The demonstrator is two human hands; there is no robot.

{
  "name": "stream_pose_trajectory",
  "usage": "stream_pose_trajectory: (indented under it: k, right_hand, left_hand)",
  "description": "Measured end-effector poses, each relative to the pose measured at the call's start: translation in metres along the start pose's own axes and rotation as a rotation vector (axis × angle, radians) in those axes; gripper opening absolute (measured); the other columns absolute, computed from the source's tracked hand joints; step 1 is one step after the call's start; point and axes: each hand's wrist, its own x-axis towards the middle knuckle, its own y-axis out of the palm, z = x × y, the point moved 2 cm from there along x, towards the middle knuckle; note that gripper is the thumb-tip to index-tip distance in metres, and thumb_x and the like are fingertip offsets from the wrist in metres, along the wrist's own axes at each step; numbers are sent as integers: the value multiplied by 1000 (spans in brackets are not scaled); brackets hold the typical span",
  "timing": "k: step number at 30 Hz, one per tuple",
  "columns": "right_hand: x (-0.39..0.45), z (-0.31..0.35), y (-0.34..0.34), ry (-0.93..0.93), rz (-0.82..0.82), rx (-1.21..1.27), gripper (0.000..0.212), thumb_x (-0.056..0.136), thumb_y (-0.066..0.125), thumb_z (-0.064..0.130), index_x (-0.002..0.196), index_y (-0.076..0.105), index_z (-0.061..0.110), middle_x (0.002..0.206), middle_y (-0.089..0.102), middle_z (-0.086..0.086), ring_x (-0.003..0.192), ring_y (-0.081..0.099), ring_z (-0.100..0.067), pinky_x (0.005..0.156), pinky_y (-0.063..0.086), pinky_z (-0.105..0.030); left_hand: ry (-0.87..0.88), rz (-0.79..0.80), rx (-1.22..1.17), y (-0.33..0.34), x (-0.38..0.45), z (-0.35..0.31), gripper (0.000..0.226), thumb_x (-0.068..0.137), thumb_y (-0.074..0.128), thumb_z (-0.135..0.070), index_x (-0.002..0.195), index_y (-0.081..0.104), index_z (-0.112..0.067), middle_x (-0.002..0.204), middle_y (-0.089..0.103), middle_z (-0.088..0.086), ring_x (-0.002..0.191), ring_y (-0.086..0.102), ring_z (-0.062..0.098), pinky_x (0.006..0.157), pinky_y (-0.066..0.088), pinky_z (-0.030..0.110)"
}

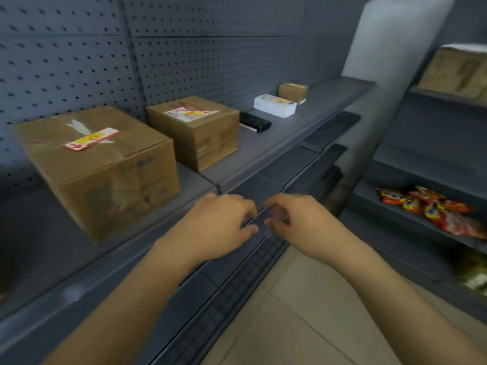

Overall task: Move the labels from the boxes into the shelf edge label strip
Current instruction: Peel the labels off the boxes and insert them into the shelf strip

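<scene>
A large cardboard box (105, 175) stands on the grey shelf at the left with a red, white and yellow label (92, 139) lying on its top. A second cardboard box (200, 133) behind it also carries a label (191, 112). Further back lie a white box (275, 106) with a label (282, 101) and a small brown box (293, 92). My left hand (221, 222) and my right hand (292, 222) hover close together in front of the shelf edge label strip (253, 180), fingers curled and apart. I see nothing held in either hand; the picture is blurred there.
A black flat object (255, 122) lies between the second box and the white box. Lower shelf edges (237, 283) run below the hands. To the right, another shelving unit holds red snack packets (432, 209) and paper bags (458, 72). Tiled floor (303, 312) is below.
</scene>
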Motion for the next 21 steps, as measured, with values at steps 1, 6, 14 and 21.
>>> stream_pose_trajectory:
  k: [1, 6, 14, 21]
  right_hand:
    - [0, -17, -10, 20, -31, -5, 36, 86, 60, 28, 122, 57, 22, 108, 65, 0, 98, 59, -16, 85, 51, -36]
    - [9, -102, -50, 105, -59, -81, 35, 88, 61, 32, 121, 57, 22, 110, 63, 0, 105, 58, -17, 87, 49, -34]
    - [64, -200, -74, 183, -36, -89, 36, 90, 56, 35, 124, 55, 24, 115, 62, 1, 105, 57, -15, 86, 49, -32]
    - [155, -285, -95, 279, -45, -140, 34, 91, 56, 37, 122, 56, 24, 114, 62, 1, 104, 57, -17, 81, 47, -29]
  left_hand:
    - [12, -14, -10, 3, 19, -10, 33, 92, 47, -43, 120, 53, -27, 115, 61, -7, 105, 56, 13, 92, 39, 31]
    - [27, -58, 4, 22, 111, -47, 32, 92, 48, -42, 118, 55, -24, 115, 61, -5, 105, 57, 15, 92, 39, 33]
    - [81, 47, -7, 53, 231, -63, 35, 91, 46, -49, 116, 54, -25, 116, 60, -8, 104, 56, 12, 91, 38, 30]
    - [105, -8, 20, 68, 366, -36, 35, 92, 46, -45, 119, 53, -25, 115, 60, -5, 104, 56, 15, 91, 38, 31]
